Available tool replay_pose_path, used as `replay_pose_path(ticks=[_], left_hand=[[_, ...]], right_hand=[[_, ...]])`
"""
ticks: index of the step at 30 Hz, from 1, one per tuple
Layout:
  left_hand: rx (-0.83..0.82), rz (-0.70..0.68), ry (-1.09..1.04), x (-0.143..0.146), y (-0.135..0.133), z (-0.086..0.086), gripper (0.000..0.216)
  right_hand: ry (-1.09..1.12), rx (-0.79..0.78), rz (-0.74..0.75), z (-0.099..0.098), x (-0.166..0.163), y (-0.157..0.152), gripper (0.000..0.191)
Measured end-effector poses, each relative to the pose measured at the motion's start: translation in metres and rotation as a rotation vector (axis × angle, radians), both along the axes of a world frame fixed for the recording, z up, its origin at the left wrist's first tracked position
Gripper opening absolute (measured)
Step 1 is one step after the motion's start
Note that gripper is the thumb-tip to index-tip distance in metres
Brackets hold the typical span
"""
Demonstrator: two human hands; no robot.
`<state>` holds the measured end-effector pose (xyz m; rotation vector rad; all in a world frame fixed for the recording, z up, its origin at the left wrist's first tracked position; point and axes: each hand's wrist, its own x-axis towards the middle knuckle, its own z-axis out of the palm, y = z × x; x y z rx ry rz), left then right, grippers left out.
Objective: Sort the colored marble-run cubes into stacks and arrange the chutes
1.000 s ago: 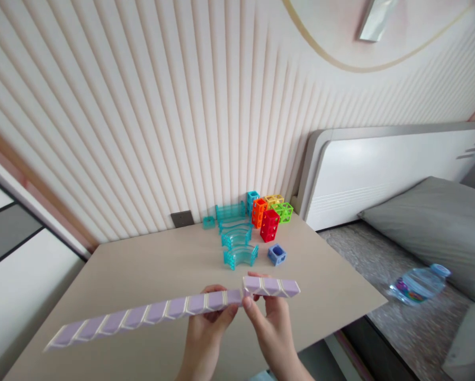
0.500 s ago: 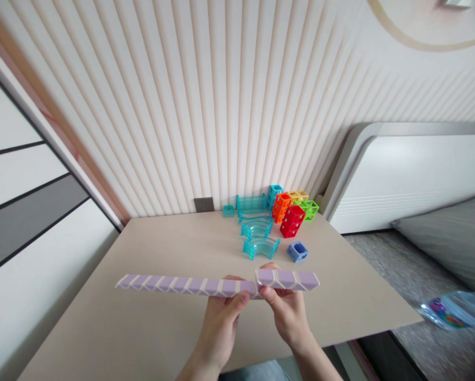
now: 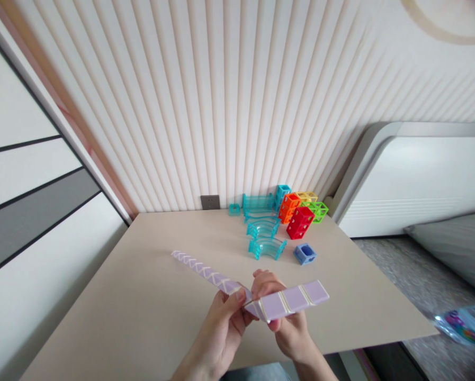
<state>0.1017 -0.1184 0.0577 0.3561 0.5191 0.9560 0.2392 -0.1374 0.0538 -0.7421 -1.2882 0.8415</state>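
A long purple and white snake puzzle [image 3: 205,271] made of wedge segments is held over the table, bent at the middle. My left hand [image 3: 227,323] is closed on its long part, thumb on top near the bend. That part slants away to the far left. My right hand [image 3: 290,328] grips the shorter part, which points right with its flat squares facing up. The fingers of my right hand curl behind it and are partly hidden. Nearest beyond my hands are a blue block [image 3: 305,254] and a clear teal curved track piece [image 3: 266,247].
On the table [image 3: 114,307] stand a red block tower [image 3: 300,223], an orange one [image 3: 289,208], green blocks [image 3: 320,211] and more teal track pieces [image 3: 258,203]. A ribbed wall with a socket [image 3: 210,202] closes the back. A bed headboard [image 3: 431,174] and a plastic bag [image 3: 465,324] lie right.
The snake puzzle was almost straight across; now it bends at the middle. Its left part has swung away from me, and my right hand has turned the short part flat side up.
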Motion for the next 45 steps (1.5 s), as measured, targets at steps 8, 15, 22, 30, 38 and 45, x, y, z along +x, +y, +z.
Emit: replay_pose_path(ticks=[8,15,22,30,38,45], left_hand=[[0.167,-0.030,0.083,-0.007,-0.013,0.011,0.027],[0.379,0.327,0.451,-0.008,-0.001,0.010,0.029],[0.445,0.491,0.719,-0.001,-0.010,0.021,0.030],[0.491,0.481,0.738,-0.003,-0.011,0.024,0.032],[0.378,0.296,0.507,-0.017,0.005,0.007,0.034],[0.415,0.283,0.553,-0.023,0.010,-0.002,0.027]], right_hand=[[-0.096,-0.021,0.199,0.028,0.019,-0.003,0.039],[0.016,-0.274,-0.008,0.019,-0.001,-0.003,0.049],[-0.039,-0.341,-0.266,0.023,-0.015,-0.006,0.037],[-0.178,-0.241,-0.114,0.021,0.002,-0.009,0.033],[-0.399,-0.175,0.058,0.023,0.019,-0.008,0.036],[-0.476,-0.122,-0.127,0.019,0.018,-0.005,0.044]])
